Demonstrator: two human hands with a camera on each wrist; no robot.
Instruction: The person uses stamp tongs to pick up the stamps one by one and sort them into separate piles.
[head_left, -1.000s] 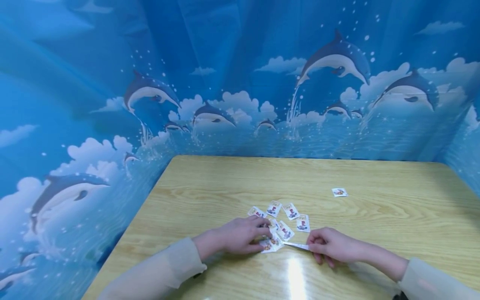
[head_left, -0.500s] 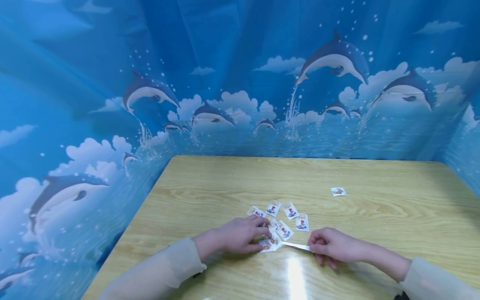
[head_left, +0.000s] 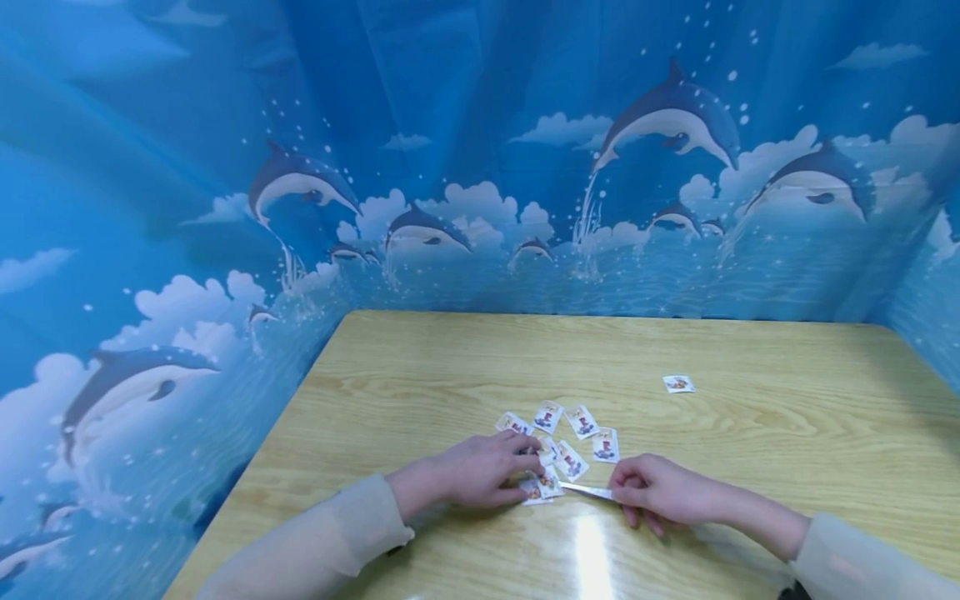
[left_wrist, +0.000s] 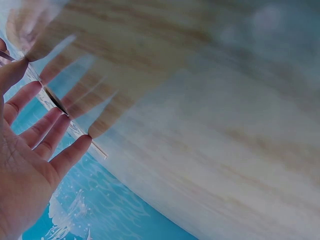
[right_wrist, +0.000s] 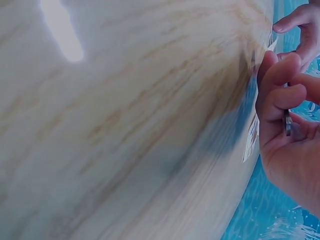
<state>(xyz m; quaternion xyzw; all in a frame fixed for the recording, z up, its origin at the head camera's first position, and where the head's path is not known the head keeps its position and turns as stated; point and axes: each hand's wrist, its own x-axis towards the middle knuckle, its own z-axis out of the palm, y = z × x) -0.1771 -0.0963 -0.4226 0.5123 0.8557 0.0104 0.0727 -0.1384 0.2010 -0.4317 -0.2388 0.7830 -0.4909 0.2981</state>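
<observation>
In the head view my right hand (head_left: pixel 667 492) grips thin silver tweezers (head_left: pixel 588 492), which lie nearly level and point left. Their tip meets the right edge of a small white picture card (head_left: pixel 551 482). That card overlaps another card (head_left: pixel 533 493) beneath it. My left hand (head_left: pixel 487 471) rests with spread fingers, the fingertips touching the left side of the card group and hiding parts of it. In the left wrist view the left hand's fingers (left_wrist: pixel 75 152) reach straight to the table. The rounded end of the tweezers (right_wrist: pixel 287 123) pokes out of the right palm.
Several similar picture cards (head_left: pixel 582 422) form a loose ring just beyond my hands on the wooden table (head_left: pixel 450 358). One lone card (head_left: pixel 679 384) lies farther back to the right. A blue dolphin-print curtain (head_left: pixel 480 167) hangs behind the table and along its left side.
My right hand and the tweezers have shifted slightly left. The card at the tip has slid a little left over the card below it. My left hand has stayed in place.
</observation>
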